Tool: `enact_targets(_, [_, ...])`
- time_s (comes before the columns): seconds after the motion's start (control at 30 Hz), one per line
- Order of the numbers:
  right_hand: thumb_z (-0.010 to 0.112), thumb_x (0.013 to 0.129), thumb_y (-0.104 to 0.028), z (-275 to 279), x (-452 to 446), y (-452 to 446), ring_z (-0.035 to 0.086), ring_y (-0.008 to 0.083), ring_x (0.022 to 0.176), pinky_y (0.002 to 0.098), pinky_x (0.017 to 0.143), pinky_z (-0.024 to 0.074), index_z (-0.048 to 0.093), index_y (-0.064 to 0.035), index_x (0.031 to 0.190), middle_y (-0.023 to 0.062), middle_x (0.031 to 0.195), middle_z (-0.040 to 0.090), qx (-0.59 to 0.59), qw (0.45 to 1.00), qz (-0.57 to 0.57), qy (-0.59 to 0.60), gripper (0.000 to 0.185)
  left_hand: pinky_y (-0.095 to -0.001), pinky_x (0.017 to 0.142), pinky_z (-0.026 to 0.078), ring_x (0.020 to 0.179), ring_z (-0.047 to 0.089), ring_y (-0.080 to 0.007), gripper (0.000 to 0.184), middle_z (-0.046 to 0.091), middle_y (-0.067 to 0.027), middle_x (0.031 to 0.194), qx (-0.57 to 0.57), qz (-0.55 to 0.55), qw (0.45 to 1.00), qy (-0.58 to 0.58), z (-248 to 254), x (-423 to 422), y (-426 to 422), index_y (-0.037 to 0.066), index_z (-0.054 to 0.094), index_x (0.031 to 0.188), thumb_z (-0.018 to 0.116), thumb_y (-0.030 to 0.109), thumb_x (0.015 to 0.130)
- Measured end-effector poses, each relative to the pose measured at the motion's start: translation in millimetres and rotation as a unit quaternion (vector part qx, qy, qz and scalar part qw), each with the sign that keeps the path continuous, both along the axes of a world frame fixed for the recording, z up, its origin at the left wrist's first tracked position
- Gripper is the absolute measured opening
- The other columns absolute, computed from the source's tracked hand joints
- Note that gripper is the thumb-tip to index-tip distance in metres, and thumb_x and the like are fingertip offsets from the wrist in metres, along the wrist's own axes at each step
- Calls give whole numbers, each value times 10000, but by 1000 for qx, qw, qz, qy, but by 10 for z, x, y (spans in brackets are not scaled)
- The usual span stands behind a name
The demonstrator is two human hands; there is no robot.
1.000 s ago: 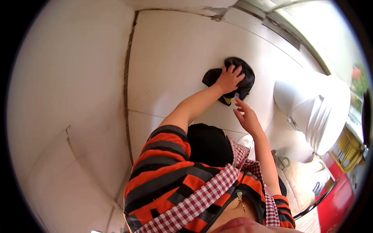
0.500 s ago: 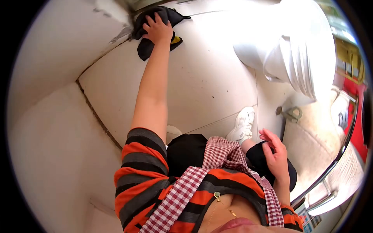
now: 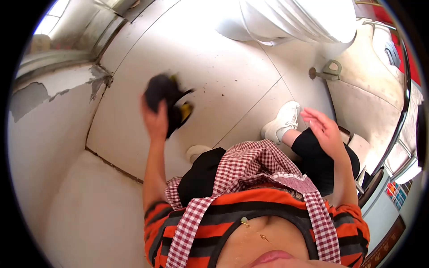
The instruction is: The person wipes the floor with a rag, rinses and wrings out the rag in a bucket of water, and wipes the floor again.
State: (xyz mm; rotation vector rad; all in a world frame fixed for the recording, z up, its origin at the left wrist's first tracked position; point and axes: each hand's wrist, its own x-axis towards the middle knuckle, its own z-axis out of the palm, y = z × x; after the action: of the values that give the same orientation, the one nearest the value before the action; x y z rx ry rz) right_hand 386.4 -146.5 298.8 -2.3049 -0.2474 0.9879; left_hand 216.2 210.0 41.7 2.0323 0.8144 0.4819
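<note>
Now black cloth [image 3: 161, 92] away from wall corner [image 3: 101, 81]

Top, right of centre: white bucket [image 3: 308, 20], partly out of view. Right: stained cream-covered furniture [image 3: 366, 98] beside a curved black rail [image 3: 406, 80]. Left: wall [image 3: 49, 129] with flaking paint.

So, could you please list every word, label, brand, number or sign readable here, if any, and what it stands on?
No text can be read.
Dark red-brown strip, lower right: pale marks like characters, too blurred to read.
Colourful panel above it: any print is too small.
Dark cloth in the left hand: no lettering visible.
</note>
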Motion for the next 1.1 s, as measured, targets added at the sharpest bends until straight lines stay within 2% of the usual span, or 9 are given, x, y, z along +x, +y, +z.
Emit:
enact_targets(0.07, [480, 910, -51, -84, 105, -115, 581, 199, 1052, 295, 903, 446, 491, 20, 1237, 144, 1147, 599, -1, 1000, -1, -9, 334, -427, 1048, 282, 1246, 345, -382, 712, 352, -252, 1348, 30, 122, 981, 149, -44, -700, 45, 11, 240, 1405, 605, 293, 862])
enact_targets(0.2, [492, 915, -67, -109, 102, -99, 583, 192, 1045, 291, 894, 448, 500, 18, 1229, 134, 1147, 598, 10, 1000, -10, 14, 325, -514, 908, 355, 1072, 443, -391, 716, 420, -243, 1220, 205, 200, 884, 370, -542, -1138, -309, 120, 240, 1422, 603, 297, 831])
enact_targets(0.37, [519, 891, -54, 5, 23, 194, 596, 198, 1001, 295, 873, 454, 529, -11, 1211, 118, 1115, 609, 19, 998, 64, 14, 323, -468, 832, 399, 1001, 472, -359, 732, 440, -180, 1196, 202, -93, 943, 248, -402, 358, -794, 215, 383, 1334, 681, 246, 666])
enact_targets(0.53, [534, 862, -38, 484, 29, 134, 593, 200, 996, 300, 874, 443, 559, -19, 1176, 114, 1105, 614, 9, 992, 107, -72, 316, -414, 723, 513, 990, 503, -346, 709, 485, -117, 1174, 174, -396, 892, 133, -304, 1791, -1050, 296, 373, 1355, 643, 131, 720])
enact_targets(0.6, [501, 885, -30, 618, 6, -174, 588, 191, 1000, 298, 875, 439, 550, -3, 1184, 114, 1109, 617, 61, 988, -19, -144, 304, -411, 712, 522, 966, 512, -346, 672, 484, -110, 1195, 176, -477, 860, 44, 5, 1794, -1076, 281, 395, 1335, 630, 123, 725])
enact_targets(0.77, [427, 937, -71, 681, 131, -711, 593, 181, 968, 282, 851, 442, 522, 34, 1196, 138, 1090, 621, 80, 955, -181, -220, 295, -476, 715, 481, 985, 493, -280, 508, 454, -83, 1271, 221, -697, 681, 23, 154, 917, -1638, 283, 461, 1282, 510, 128, 800])
enact_targets(0.93, [443, 937, -121, 810, -183, -907, 601, 205, 891, 300, 817, 453, 534, 50, 1156, 172, 1027, 625, 115, 951, -201, -205, 291, -522, 930, 330, 1133, 422, -207, 382, 384, 2, 1392, 249, -857, 438, -114, -1100, 1, -2520, 241, 536, 1225, 453, 267, 854])
enact_targets(1.0, [443, 938, -128, 968, -203, -855, 600, 206, 866, 305, 805, 455, 534, 54, 1150, 175, 1001, 628, 131, 943, -214, -217, 294, -521, 972, 302, 1206, 393, -184, 360, 390, 37, 1391, 171, -868, 467, -19, -839, 189, -2542, 280, 544, 1211, 461, 263, 861])
enact_targets(1.1, [433, 940, -128, 977, -272, -961, 601, 210, 857, 311, 789, 461, 528, 57, 1153, 180, 979, 628, 93, 942, -245, -210, 298, -527, 977, 300, 1215, 387, -196, 377, 394, 23, 1384, 240, -819, 521, -26, -874, 583, -2563, 290, 529, 1217, 478, 235, 848])
